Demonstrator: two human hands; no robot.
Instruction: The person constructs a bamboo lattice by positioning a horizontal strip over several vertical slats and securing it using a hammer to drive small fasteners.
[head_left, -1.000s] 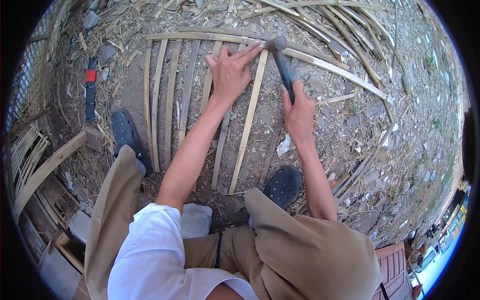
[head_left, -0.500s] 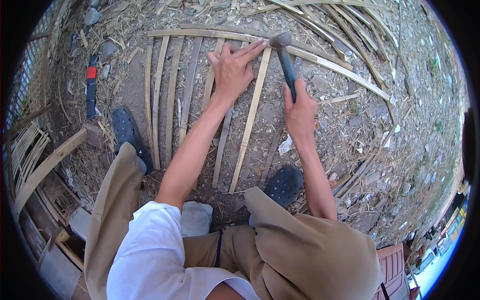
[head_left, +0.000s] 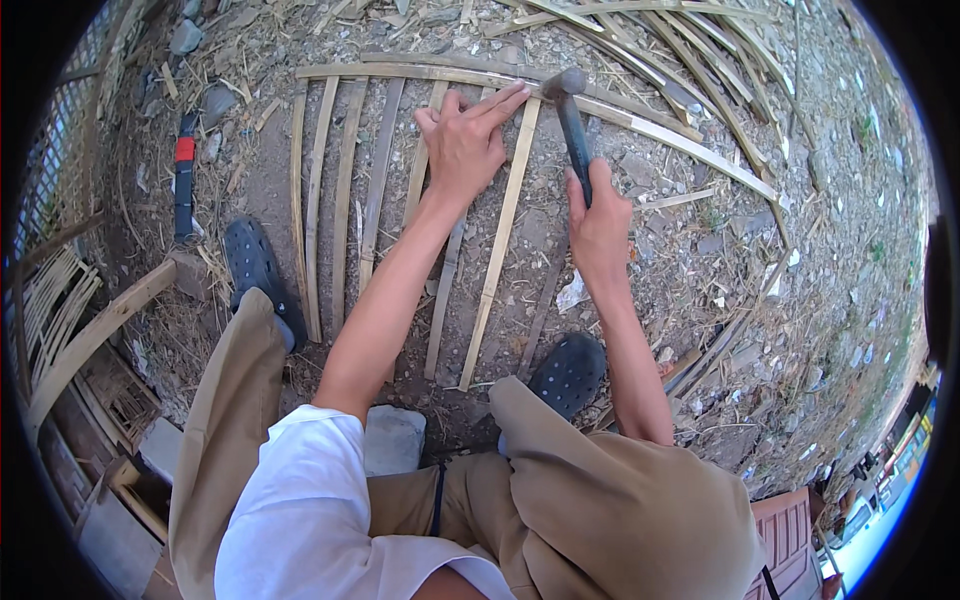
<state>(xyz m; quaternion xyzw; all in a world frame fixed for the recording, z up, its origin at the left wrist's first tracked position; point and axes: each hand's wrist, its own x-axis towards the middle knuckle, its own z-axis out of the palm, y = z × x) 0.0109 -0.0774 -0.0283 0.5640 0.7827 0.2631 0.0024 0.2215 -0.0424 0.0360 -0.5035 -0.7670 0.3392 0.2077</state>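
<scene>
My left hand (head_left: 467,145) reaches over a row of split bamboo strips. Its thumb side and forefinger come together at the long bamboo crosspiece (head_left: 420,72), while the other fingers curl back. Whatever sits at those fingertips is too small to make out. My right hand (head_left: 600,215) is closed round the dark handle of a hammer (head_left: 572,110). The hammer's head is just right of my left fingertips, over the crosspiece, near the top of a pale bamboo strip (head_left: 503,245). Whether the head touches the bamboo, I cannot tell.
More loose bamboo strips (head_left: 690,60) lie at the far right. A black tool with a red band (head_left: 184,175) rests on the ground at left. My dark clogs (head_left: 568,375) flank the strips, and a grey block (head_left: 393,440) sits below me. Stones and bamboo scraps litter the dirt.
Almost nothing differs: both hands and the hammer keep their places, and the whole view has shifted very slightly.
</scene>
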